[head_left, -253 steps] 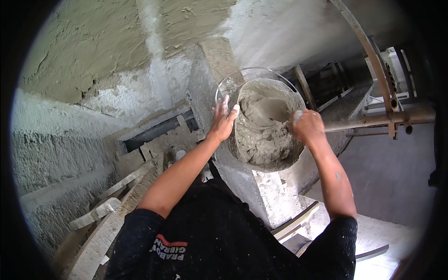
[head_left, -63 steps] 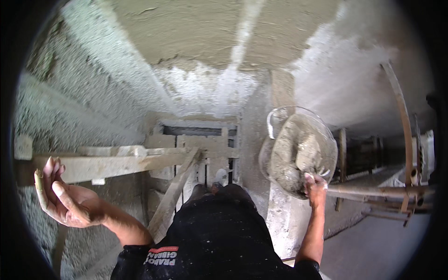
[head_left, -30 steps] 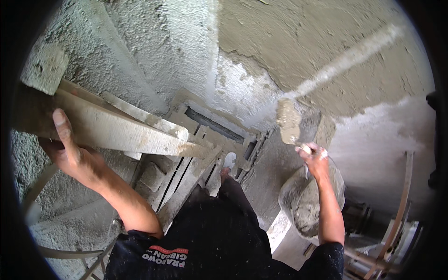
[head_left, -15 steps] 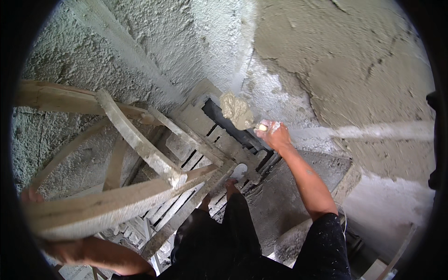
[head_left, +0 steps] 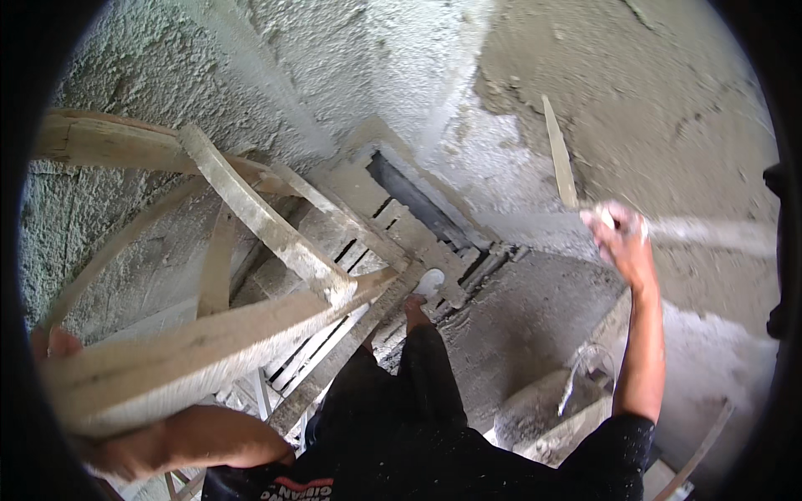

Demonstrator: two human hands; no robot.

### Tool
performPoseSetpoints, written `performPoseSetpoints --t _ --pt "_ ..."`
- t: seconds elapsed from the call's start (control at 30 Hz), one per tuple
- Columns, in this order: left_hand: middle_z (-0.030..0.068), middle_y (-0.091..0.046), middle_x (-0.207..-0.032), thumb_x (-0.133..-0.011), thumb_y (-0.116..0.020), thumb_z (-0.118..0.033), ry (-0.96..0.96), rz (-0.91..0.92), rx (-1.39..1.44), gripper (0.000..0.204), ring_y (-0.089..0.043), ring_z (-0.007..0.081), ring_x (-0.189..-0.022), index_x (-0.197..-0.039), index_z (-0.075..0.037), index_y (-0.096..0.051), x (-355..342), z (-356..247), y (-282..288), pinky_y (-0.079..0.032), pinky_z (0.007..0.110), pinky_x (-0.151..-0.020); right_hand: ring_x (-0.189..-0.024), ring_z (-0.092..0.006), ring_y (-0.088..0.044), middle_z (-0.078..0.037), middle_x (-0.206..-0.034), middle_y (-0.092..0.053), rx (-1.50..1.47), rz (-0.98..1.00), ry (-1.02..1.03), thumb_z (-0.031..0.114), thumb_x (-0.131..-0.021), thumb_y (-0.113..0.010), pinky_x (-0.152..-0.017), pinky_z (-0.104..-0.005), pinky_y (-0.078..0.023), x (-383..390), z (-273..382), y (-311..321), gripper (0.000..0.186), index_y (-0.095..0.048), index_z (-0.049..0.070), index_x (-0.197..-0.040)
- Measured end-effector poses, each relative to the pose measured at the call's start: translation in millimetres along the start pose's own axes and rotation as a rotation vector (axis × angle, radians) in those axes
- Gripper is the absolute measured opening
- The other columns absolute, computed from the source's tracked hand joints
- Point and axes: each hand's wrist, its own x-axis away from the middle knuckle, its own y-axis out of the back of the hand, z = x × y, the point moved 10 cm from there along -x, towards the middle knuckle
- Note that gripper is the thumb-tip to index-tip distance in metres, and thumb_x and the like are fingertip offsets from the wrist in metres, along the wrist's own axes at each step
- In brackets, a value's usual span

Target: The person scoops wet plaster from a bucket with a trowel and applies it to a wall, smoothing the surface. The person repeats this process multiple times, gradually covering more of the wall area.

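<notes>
My right hand (head_left: 618, 234) is closed round the handle of a trowel (head_left: 559, 154). The blade shows nearly edge-on and points up toward the wall. Close behind it is wet grey-brown mortar (head_left: 668, 125) spread on that wall; I cannot tell whether the blade touches it. At the left edge, my left hand (head_left: 57, 341) wraps round a thick wooden beam (head_left: 200, 355). Its fingertips show on the far side, while the beam hides the palm.
A curved wooden brace (head_left: 259, 213) joins the beam. Below, my bare foot (head_left: 415, 307) stands on slatted planks beside a long rectangular opening (head_left: 418, 196). Rough plastered wall (head_left: 401, 67) rises ahead. A mortar-covered board (head_left: 526, 321) lies at the right, with a rounded grey container (head_left: 543, 409) near it.
My right hand has swung right with the trowel, up to the mortared wall. The blade has turned edge-on, and the mortar lump on it no longer shows. The left hand stays at the beam.
</notes>
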Motion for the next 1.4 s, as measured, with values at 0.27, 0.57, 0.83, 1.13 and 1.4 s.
performPoseSetpoints --t 0.27,0.57,0.83,1.13,1.4 --pt "0.0315 -0.065 -0.123 -0.105 -0.055 -0.033 0.320 0.081 0.744 0.054 -0.067 0.0411 -0.114 -0.129 0.015 -0.057 2.4 25.7 -17.9 -0.055 0.049 -0.104 -0.071 -0.0099 -0.047 -0.002 -0.081 -0.056 -0.135 -0.426 -0.395 0.016 -0.090 -0.078 -0.065 -0.0267 -0.044 324.1 -62.0 64.2 0.024 -0.063 0.000 -0.099" --pt "0.0189 -0.073 -0.105 -0.098 -0.072 -0.026 0.288 0.048 0.802 0.037 -0.073 0.0265 -0.097 -0.104 0.010 -0.070 -11.5 34.8 -26.0 -0.061 0.040 -0.094 -0.103 -0.0407 -0.068 -0.021 -0.103 -0.073 0.610 -0.388 -0.823 0.045 -0.093 -0.068 -0.091 -0.0474 -0.054 552.8 -182.5 29.1 0.043 -0.074 0.005 -0.109" --pt "0.0161 -0.076 -0.103 -0.094 -0.076 -0.032 0.171 0.126 0.933 0.038 -0.073 0.0206 -0.097 -0.102 0.005 -0.071 -14.3 9.3 -25.4 -0.059 0.037 -0.094 -0.093 -0.0289 -0.072 -0.014 -0.095 -0.073 1.060 -0.280 -0.682 0.018 -0.088 -0.059 -0.083 -0.0425 -0.055 456.8 -244.9 -27.9 0.019 -0.074 0.007 -0.087" --pt "0.0162 -0.077 -0.103 -0.096 -0.074 -0.031 0.241 0.147 0.801 0.042 -0.074 0.0226 -0.101 -0.110 0.008 -0.067 -11.6 20.2 -29.2 -0.059 0.037 -0.093 -0.101 -0.0376 -0.071 -0.022 -0.103 -0.073 0.736 -0.219 -0.879 0.032 -0.099 -0.060 -0.091 -0.0474 -0.054 545.6 -143.0 -40.1 0.033 -0.075 0.004 -0.101" --pt "0.0133 -0.076 -0.108 -0.094 -0.076 -0.038 0.274 0.186 0.773 0.044 -0.073 0.0209 -0.100 -0.109 0.003 -0.067 -7.2 14.4 -24.7 -0.059 0.039 -0.092 -0.098 -0.0386 -0.071 -0.021 -0.100 -0.074 0.674 -0.137 -1.004 0.046 -0.094 -0.066 -0.088 -0.0494 -0.056 555.3 -178.4 -61.6 0.042 -0.075 0.006 -0.104"
